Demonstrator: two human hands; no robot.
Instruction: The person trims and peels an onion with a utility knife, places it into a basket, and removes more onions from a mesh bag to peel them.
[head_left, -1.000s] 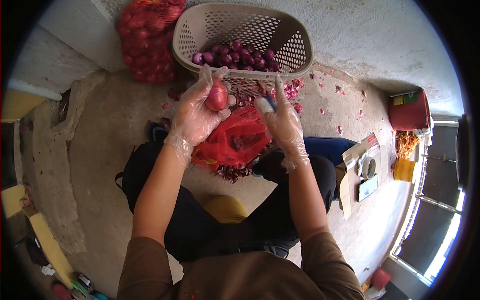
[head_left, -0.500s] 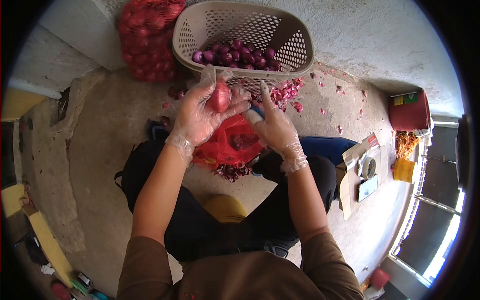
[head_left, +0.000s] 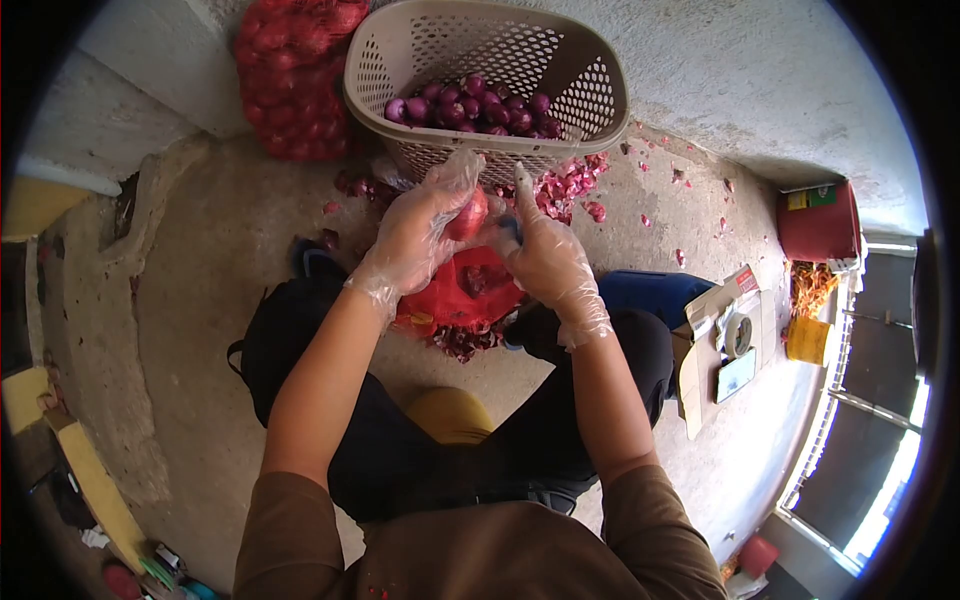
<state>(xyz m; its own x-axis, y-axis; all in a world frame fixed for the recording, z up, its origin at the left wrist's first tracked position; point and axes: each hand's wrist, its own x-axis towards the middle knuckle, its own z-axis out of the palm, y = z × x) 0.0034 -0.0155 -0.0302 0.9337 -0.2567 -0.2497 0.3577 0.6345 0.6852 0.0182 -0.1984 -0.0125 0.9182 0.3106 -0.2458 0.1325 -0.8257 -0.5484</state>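
My left hand (head_left: pixel 415 235), in a clear plastic glove, is closed around a red onion (head_left: pixel 468 215) above the red mesh sack. Close beside it, my gloved right hand (head_left: pixel 548 260) has its index finger stretched forward and its other fingers curled in. A small blue object (head_left: pixel 510 228) shows in its grip; its kind is hidden. Beneath both hands the red mesh sack (head_left: pixel 460 290) lies on the floor between my legs, with dark onion skins (head_left: pixel 465 343) at its near edge. Beyond my hands stands a beige perforated basket (head_left: pixel 490 150) holding several peeled purple onions (head_left: pixel 480 107).
A full red mesh bag of onions (head_left: pixel 290 90) leans by the wall, left of the basket. Loose skins (head_left: pixel 575 185) litter the floor. At right are a blue container (head_left: pixel 650 295), cardboard (head_left: pixel 690 385) bearing a tape roll (head_left: pixel 738 336), and a red bucket (head_left: pixel 818 222).
My left hand has moved right with the onion, bringing it up to my right hand. Its fingers have closed further around the onion. The right hand has barely shifted.
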